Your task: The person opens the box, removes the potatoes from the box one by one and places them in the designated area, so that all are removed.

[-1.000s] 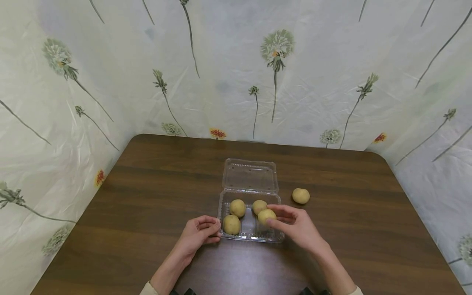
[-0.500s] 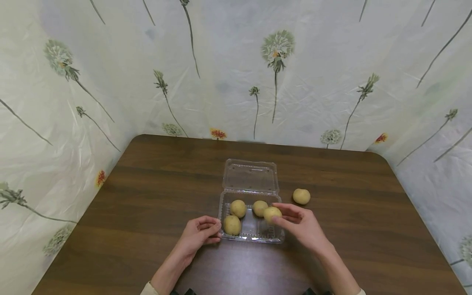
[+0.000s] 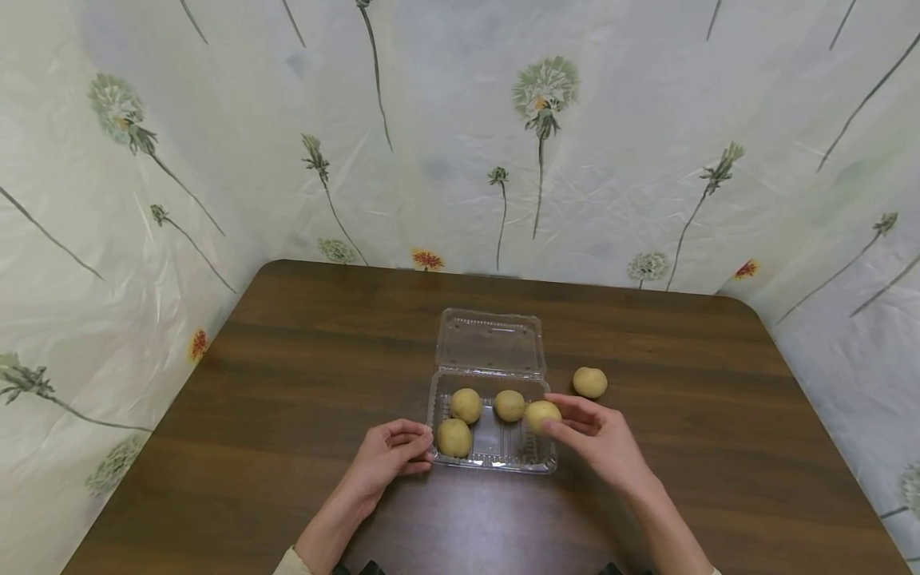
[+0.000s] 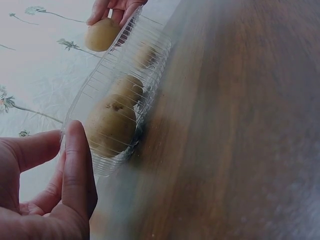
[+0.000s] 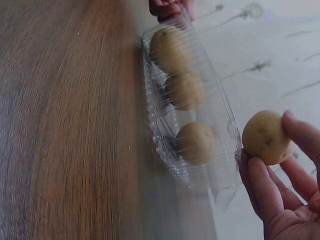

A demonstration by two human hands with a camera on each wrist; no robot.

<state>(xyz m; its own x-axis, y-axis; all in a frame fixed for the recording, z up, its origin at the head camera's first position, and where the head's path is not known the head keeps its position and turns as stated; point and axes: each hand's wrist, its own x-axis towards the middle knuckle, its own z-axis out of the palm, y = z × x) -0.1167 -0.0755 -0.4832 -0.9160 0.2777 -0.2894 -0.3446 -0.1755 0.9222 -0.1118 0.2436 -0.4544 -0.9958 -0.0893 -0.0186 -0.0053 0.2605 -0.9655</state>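
Observation:
A clear plastic clamshell box [image 3: 496,461] lies on the table with its lid folded back. Three potatoes rest in it: two at the left, the nearer potato [image 3: 454,438] and the farther potato [image 3: 465,406], and another potato [image 3: 509,406] at the back right. My left hand [image 3: 394,455] pinches the box's left rim between thumb and fingers, as the left wrist view confirms. My right hand [image 3: 600,439] grips a potato [image 5: 266,137] with thumb and fingertips. That potato is raised above the box's right edge.
One more potato [image 3: 590,382] lies on the brown wooden table [image 3: 323,351], to the right of the box and just beyond my right hand. The transparent lid [image 3: 491,342] lies open behind the box. A flower-patterned sheet [image 3: 446,144] hangs behind the table and along its sides.
My right hand has moved to the right with its potato, from over the box's right half to its right edge. The left hand stays on the rim.

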